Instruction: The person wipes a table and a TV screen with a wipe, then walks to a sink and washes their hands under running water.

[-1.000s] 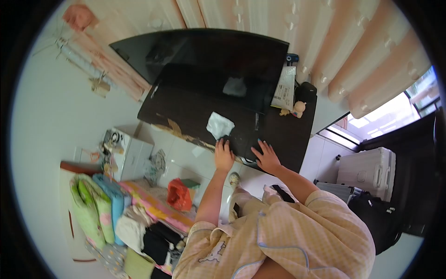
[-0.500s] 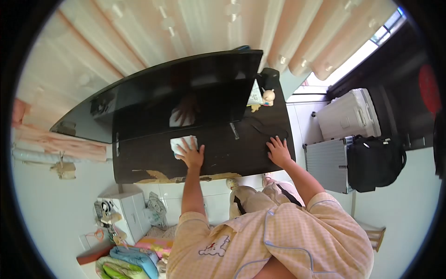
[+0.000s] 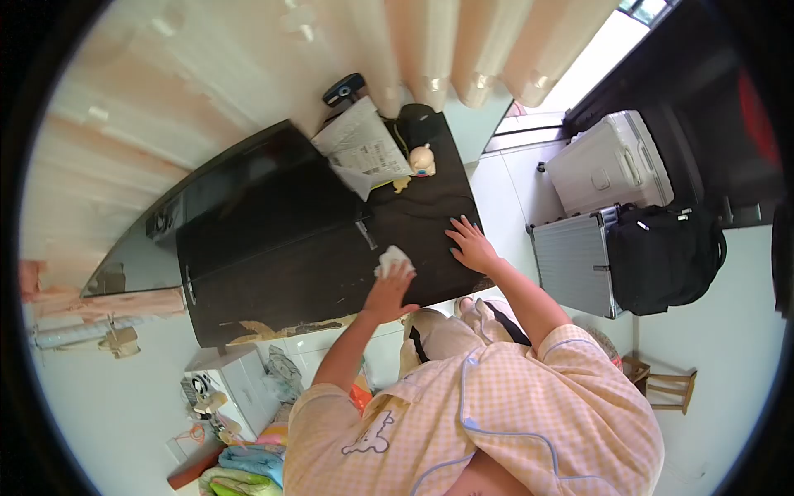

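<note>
Pressing a cloth (image 3: 395,259) to a table (image 3: 273,302) under an open left hand (image 3: 389,291).
Could bump the TV foot (image 3: 365,235), near and ahead-left of that hand, by pushing too far forward, and rock the TV (image 3: 265,186); could snag the cloth on peeled veneer (image 3: 263,330), farther left of it, by sweeping wide. Bracing, seemingly, on the table with the right hand (image 3: 473,246), open and spread.

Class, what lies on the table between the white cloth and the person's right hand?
Only bare dark tabletop lies between the white cloth and the right hand, as the head view shows.
</note>
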Motion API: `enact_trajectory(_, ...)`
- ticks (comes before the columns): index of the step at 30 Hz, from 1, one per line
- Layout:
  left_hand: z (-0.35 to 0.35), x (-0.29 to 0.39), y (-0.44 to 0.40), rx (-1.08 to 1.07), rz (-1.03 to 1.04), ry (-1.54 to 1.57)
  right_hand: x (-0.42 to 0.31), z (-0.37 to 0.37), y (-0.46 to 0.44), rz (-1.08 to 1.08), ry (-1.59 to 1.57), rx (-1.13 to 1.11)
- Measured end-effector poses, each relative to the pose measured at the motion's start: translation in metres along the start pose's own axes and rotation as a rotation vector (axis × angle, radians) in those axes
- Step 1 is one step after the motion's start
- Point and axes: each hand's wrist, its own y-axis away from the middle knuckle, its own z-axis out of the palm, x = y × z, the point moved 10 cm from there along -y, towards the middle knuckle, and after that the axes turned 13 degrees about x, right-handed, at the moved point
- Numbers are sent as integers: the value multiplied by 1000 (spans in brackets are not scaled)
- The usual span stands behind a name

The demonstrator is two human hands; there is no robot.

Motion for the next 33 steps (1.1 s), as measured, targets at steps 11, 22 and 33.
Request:
enact_trajectory(11,67,135,-154,-107,253,16,104,-59,61,452,-399,311)
enact_trajectory(22,31,110,-101,87,170,248,103,-26,85,680,-410,598)
enact_trajectory(33,-30,8,-112,384,-549,613,52,-14,57,723,-1246,250)
